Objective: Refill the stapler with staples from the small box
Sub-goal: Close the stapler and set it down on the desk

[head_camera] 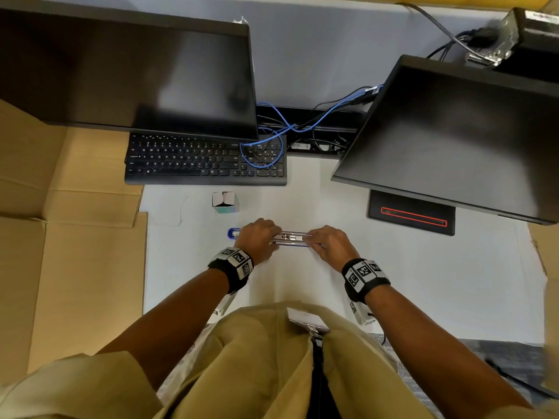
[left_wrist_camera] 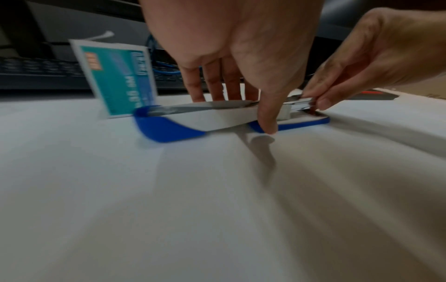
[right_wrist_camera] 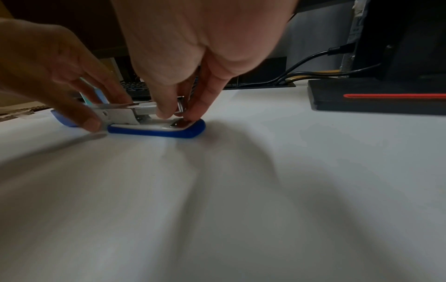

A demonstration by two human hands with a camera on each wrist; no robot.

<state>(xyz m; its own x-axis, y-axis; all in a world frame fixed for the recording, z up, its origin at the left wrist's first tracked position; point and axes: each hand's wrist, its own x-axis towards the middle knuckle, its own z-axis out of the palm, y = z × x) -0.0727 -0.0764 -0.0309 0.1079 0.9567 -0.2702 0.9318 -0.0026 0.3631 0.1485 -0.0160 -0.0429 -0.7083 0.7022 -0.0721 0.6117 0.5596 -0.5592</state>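
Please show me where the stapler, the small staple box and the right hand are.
stapler [left_wrist_camera: 169, 129]: left wrist view, on its blue end.
small staple box [head_camera: 225, 202]: head view, on its open top.
right hand [head_camera: 328, 244]: head view, on its back.

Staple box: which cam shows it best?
Left wrist. The staple box stands large behind the stapler, teal printed side facing, though blurred. Head view shows it small from above, flaps open. Right wrist: only a teal sliver behind the left hand.
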